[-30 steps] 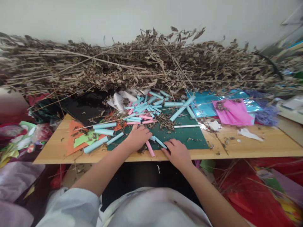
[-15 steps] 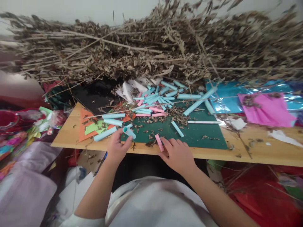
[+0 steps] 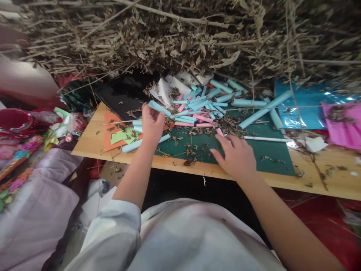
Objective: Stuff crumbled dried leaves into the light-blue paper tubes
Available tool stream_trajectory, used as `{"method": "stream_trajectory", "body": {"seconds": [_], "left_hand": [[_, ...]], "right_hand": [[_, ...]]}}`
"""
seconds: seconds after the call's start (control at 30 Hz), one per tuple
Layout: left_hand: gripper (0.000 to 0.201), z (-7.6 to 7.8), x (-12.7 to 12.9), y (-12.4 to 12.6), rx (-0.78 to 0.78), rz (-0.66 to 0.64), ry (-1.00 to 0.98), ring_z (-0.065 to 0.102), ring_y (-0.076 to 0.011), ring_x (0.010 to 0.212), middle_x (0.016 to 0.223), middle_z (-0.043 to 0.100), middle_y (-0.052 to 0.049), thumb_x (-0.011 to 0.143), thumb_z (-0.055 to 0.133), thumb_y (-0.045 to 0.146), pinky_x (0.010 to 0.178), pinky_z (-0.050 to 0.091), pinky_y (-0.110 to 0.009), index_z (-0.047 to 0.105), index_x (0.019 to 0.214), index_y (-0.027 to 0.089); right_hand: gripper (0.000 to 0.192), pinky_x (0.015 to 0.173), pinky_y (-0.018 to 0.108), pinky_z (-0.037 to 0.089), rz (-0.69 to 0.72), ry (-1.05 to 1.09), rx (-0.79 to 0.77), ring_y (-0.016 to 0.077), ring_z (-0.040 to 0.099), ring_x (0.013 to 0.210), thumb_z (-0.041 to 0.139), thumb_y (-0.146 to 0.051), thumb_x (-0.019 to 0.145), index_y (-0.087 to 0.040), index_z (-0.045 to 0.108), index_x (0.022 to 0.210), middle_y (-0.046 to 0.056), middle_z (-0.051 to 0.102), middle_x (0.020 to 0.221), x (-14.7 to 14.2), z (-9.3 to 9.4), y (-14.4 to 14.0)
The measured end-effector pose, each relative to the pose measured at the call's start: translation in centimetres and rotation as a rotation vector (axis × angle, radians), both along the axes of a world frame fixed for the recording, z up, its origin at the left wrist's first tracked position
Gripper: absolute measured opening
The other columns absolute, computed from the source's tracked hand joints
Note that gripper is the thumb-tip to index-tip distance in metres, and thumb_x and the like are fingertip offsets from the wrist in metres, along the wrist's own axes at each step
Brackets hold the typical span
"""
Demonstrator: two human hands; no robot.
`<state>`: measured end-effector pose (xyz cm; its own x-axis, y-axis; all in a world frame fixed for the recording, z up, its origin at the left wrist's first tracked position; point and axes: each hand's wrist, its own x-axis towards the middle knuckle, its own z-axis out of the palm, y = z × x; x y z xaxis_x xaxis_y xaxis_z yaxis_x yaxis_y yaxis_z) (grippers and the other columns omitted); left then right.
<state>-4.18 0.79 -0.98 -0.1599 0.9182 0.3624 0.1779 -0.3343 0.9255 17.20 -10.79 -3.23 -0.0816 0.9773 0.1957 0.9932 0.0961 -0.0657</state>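
My left hand [image 3: 152, 123] is raised over the left part of the green mat [image 3: 265, 152], with a light blue paper roll [image 3: 159, 108] pinched between its fingers. My right hand [image 3: 236, 155] rests on the mat, fingers closed around a pink paper roll [image 3: 219, 132] whose tip sticks out above the fingers. Just beyond both hands lies a heap of blue and pink paper rolls [image 3: 197, 103]. More blue rolls [image 3: 134, 144] lie by my left wrist on orange and green paper scraps [image 3: 114, 133].
A big pile of dry leafy branches [image 3: 180, 37] covers the back of the wooden table [image 3: 90, 145]. Blue foil [image 3: 304, 109] and pink sheets [image 3: 342, 128] lie at the right, a thin white stick [image 3: 265, 139] on the mat, a black sheet [image 3: 118, 98] and colourful wrappings [image 3: 19, 150] at the left.
My left hand lifted the blue roll from the table's front edge up and forward toward the heap. My right hand slid forward with the pink roll. The view tilted down and closer.
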Motion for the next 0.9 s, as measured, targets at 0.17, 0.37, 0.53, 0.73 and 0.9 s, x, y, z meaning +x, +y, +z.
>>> {"method": "stream_trajectory", "body": {"seconds": [0.17,0.37,0.53,0.73,0.9], "left_hand": [[0.015,1.8,-2.1,-3.5,0.264,0.074,-0.041,0.047,-0.0051,0.056,0.064,0.047,0.005,0.069,0.046,0.006,0.052,0.038,-0.017,0.038,0.075,0.017],[0.015,-1.3,-2.0,-12.0,0.046,-0.197,0.018,0.047,-0.0093,0.059,0.062,0.046,0.003,0.068,0.045,0.006,0.055,0.038,-0.024,0.041,0.075,0.018],[0.007,-2.9,-2.0,-13.5,-0.134,-0.204,0.129,0.045,-0.0086,0.056,0.064,0.045,0.003,0.072,0.045,0.013,0.054,0.037,-0.023,0.042,0.076,0.019],[0.016,-2.1,0.5,-13.5,-0.318,-0.349,0.203,0.04,-0.0077,0.052,0.058,0.042,0.004,0.073,0.048,0.025,0.052,0.036,-0.021,0.049,0.088,0.018],[0.046,-1.9,3.8,-12.7,-0.225,-0.647,0.302,0.048,-0.011,0.057,0.068,0.054,-0.001,0.065,0.058,0.035,0.059,0.041,-0.024,0.046,0.107,0.019]], "right_hand": [[0.045,0.061,0.032,0.03,0.187,0.014,-0.204,0.0241,0.045,0.078,0.038,-0.052,0.074,-0.02,0.048,0.103,0.009,0.053,0.084,-4.7,-0.1,-1.4],[0.025,0.059,0.03,0.032,0.23,0.024,-0.284,0.0211,0.05,0.073,0.036,-0.035,0.08,-0.02,0.049,0.096,0.006,0.054,0.08,-7.1,-0.6,-1.5],[0.021,0.062,0.029,0.036,0.338,0.126,-0.24,0.0189,0.052,0.072,0.034,-0.023,0.081,-0.017,0.053,0.087,0.007,0.056,0.077,-6.5,-1.0,-1.2],[0.016,0.06,0.026,0.038,0.181,0.755,-0.187,0.0154,0.051,0.067,0.039,-0.02,0.077,-0.017,0.055,0.076,0.004,0.057,0.07,-4.4,-0.6,-2.2],[0.017,0.043,0.02,0.03,-0.034,1.676,-0.41,0.0072,0.037,0.043,0.048,-0.03,0.072,-0.018,0.048,0.061,-0.005,0.041,0.047,-3.3,0.1,-3.7]]}}
